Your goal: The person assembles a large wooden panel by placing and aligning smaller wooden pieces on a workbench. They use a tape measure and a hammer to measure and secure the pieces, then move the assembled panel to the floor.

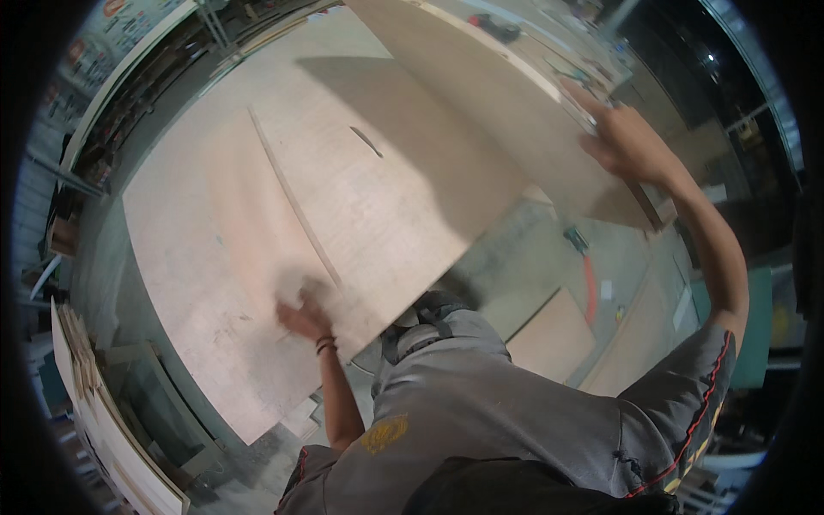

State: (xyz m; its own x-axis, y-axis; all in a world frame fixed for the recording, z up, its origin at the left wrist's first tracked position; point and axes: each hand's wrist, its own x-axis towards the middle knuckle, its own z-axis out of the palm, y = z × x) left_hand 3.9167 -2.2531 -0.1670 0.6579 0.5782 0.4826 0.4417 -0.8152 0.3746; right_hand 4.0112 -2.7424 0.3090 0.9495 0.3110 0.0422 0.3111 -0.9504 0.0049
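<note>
Workshop floor, broad plywood sheet, two hands at the boards

The grey floor (545, 257) runs beneath and around a large pale plywood sheet (180, 257), which lies flat in front of the person. A big leaning board (493, 94) stands tilted along the sheet's right side, casting a shadow across it. On the left half of the sheet lies a narrow panel (253, 206), its long edge pointing away from the person. At lower left is a stack of boards (94, 403); at lower right, a cut panel (556, 339) rests on the floor.

The right hand (631, 142) is at the leaning board's upper edge, fingers parted and partly bent around it; how firmly they clasp cannot be told. The left hand (305, 316), blurred and loosely open, is at the panel's near end; contact is unclear. Smaller still are a green tool (577, 239) with a red hose (590, 292), and a dark wristband (325, 344).
</note>
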